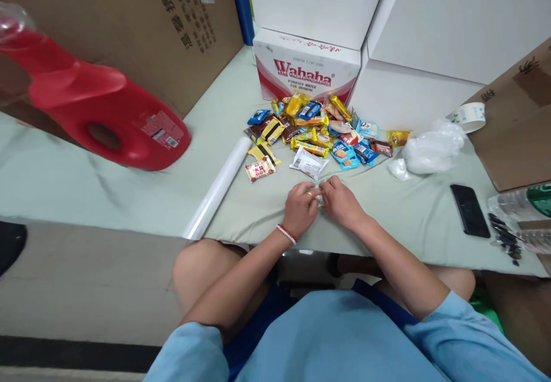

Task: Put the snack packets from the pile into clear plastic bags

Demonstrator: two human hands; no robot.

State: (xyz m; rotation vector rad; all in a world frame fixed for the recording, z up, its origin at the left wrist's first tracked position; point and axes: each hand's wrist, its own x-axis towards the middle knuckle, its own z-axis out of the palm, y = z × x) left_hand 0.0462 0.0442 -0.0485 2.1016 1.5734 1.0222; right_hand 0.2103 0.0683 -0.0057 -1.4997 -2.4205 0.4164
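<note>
Near the table's front edge, my left hand [300,207] and my right hand [341,201] meet with fingers closed on a small shiny packet [319,199], mostly covered by the fingers. What the packet contains is hidden. Just beyond them lies a white snack packet [309,162]. To its left is a cream and red snack packet [260,169], with a yellow and black packet [264,152] behind it. A heap of wrapped snacks [312,120] in yellow, blue and brown wrappers spreads behind these.
A white Wahaha carton [305,66] stands behind the heap. A white roll [219,189] and a big red bottle [112,112] are on the left. Rightward are a crumpled plastic bag [434,147], a tape roll [469,116], a phone [470,210] and a plastic bottle [512,204].
</note>
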